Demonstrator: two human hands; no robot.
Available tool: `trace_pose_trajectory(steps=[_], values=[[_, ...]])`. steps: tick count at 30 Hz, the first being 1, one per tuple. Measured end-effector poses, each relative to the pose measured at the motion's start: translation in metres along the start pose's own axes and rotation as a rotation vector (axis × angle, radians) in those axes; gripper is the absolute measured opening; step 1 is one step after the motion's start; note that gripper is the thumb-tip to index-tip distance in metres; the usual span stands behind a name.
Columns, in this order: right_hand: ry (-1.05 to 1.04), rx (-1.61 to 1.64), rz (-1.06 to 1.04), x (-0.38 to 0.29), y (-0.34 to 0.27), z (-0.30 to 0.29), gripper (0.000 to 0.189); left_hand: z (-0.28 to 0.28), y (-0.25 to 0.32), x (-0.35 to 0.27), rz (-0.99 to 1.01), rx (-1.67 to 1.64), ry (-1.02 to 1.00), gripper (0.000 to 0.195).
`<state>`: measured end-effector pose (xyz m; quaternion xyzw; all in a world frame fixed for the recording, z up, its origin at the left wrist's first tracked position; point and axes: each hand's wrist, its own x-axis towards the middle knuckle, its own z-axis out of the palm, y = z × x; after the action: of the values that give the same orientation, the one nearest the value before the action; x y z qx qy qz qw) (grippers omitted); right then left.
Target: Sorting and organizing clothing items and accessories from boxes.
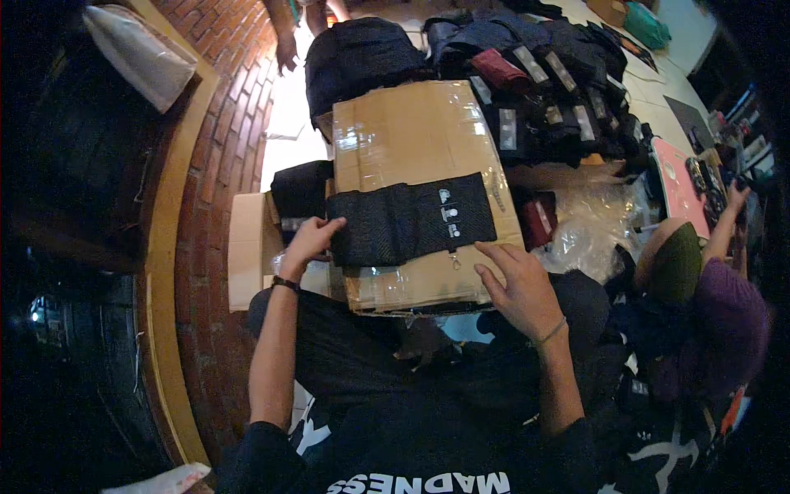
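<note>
A folded black fabric piece [410, 219] with small white printed emblems lies across a taped cardboard box [413, 133] before me. It looks like a folded bag, though the picture does not settle that. From its lower edge a small metal clasp [456, 262] sticks out onto the cardboard. My left hand [311, 244] grips the fabric's left edge, thumb on top; its other fingers are partly hidden. Beside the lower right corner, my right hand [521, 287] hovers with fingers spread and holds nothing.
Rolled black items with pale labels [549, 117] are heaped behind the box at right, with a maroon roll [501, 69] among them. Clear plastic wrap [586, 228] lies to the right. A person in a purple top [731, 321] sits nearby; another person's hand [286, 52] hangs at the back.
</note>
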<state>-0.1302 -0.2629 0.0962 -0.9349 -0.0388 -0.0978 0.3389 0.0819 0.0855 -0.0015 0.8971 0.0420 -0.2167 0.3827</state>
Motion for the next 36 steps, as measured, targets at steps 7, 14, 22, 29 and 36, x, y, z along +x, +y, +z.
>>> trace_pose_trajectory(steps=[7, 14, 22, 29, 36], values=[[-0.083, 0.155, 0.095, -0.014, 0.006, 0.007, 0.029, 0.02, -0.02, -0.008, -0.011, -0.24, 0.056, 0.045], [-0.064, 0.089, 0.087, -0.023, 0.02, 0.0, 0.029, 0.024, 0.016, -0.03, 0.133, -0.557, -0.021, 0.024], [-0.024, 0.298, -0.055, 0.014, 0.006, -0.04, 0.03, -0.048, 0.105, -0.068, 0.302, -0.525, -0.269, 0.024], [-0.31, 0.65, -0.225, 0.117, -0.041, -0.07, 0.081, -0.097, 0.228, -0.14, 0.464, 0.147, -0.612, 0.059], [-0.567, 0.441, -0.274, 0.197, -0.09, -0.1, 0.054, -0.119, 0.283, -0.124, 0.634, 0.37, -0.495, 0.071]])
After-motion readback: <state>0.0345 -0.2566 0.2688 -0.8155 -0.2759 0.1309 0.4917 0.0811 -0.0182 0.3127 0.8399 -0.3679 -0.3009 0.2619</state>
